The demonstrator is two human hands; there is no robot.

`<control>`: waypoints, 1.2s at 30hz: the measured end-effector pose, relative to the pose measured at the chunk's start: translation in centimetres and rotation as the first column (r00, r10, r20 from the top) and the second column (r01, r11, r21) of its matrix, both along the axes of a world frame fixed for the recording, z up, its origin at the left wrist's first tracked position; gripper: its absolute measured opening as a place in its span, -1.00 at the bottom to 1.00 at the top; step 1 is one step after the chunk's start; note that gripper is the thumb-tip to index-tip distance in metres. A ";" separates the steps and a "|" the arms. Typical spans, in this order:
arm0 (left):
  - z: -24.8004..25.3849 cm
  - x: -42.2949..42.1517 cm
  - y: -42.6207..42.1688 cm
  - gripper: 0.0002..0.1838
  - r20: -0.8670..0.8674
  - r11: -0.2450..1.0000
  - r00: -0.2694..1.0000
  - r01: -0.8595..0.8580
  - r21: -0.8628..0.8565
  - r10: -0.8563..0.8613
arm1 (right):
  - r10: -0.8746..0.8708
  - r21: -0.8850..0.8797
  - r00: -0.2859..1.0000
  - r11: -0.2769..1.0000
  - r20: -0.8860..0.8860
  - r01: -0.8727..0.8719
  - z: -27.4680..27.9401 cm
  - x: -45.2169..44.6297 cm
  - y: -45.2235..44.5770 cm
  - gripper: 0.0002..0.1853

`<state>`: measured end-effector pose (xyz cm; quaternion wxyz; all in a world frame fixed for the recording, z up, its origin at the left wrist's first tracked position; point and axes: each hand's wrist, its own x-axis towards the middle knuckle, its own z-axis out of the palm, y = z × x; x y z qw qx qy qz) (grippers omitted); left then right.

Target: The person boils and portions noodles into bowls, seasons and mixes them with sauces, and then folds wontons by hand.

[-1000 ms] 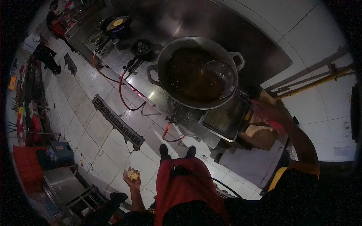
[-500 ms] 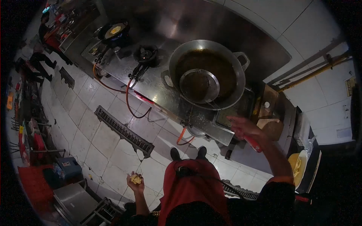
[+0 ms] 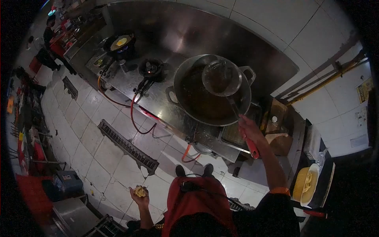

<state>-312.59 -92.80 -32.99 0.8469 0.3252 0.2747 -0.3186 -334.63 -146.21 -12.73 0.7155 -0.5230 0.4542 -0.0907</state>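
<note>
My right hand [image 3: 251, 130] is wrapped round the red-ended handle of a round strainer skimmer [image 3: 222, 85]. The skimmer's bowl is over the far side of a large two-handled metal wok [image 3: 177, 103] that holds dark liquid. Whether the bowl dips into the liquid, I cannot tell. Low on the left, away from the stove, my left hand [image 3: 143, 201] is palm up with fingers curled round a small heap of pale yellow food pieces [image 3: 139, 191].
Left of the wok stands a bare burner [image 3: 151, 68]; farther along, a pan [image 3: 120, 42] with something yellow sits over a blue flame. At right are a wire-racked tray [image 3: 233, 136] and a yellow basket [image 3: 301, 181]. Two people [image 3: 51, 43] stand at the far left.
The skimmer's bowl has moved from the near side of the wok to its far side, and its handle now shows clearly in my right hand. My left hand still holds the food pieces.
</note>
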 end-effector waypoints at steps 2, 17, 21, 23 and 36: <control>0.6 -0.3 -0.4 -0.57 0.009 1.000 1.000 0.003 -0.022 -0.003 | 0.018 -0.187 0.994 0.982 -0.110 -0.039 0.2 -0.9 -2.5 -0.39; 0.1 -1.7 0.7 -0.78 0.051 0.997 0.997 -0.062 -0.035 0.064 | 0.155 -0.536 0.913 0.767 -0.378 -0.353 -9.3 -2.4 -5.0 -0.38; 0.5 -2.0 0.1 -0.74 0.107 0.993 0.991 -0.074 -0.090 0.083 | 0.236 -0.140 0.952 0.954 -0.196 -0.265 -8.8 0.0 -2.5 -0.36; 0.4 -2.0 0.3 -0.73 0.139 0.994 0.988 -0.055 -0.096 0.068 | 0.262 -0.132 0.942 0.947 -0.209 -0.293 -7.2 1.4 -0.8 -0.38; 1.6 -1.0 -0.5 -0.71 0.041 0.994 0.997 -0.058 -0.097 0.063 | 0.116 0.128 0.981 0.982 0.153 -0.136 -7.0 4.5 2.9 -0.46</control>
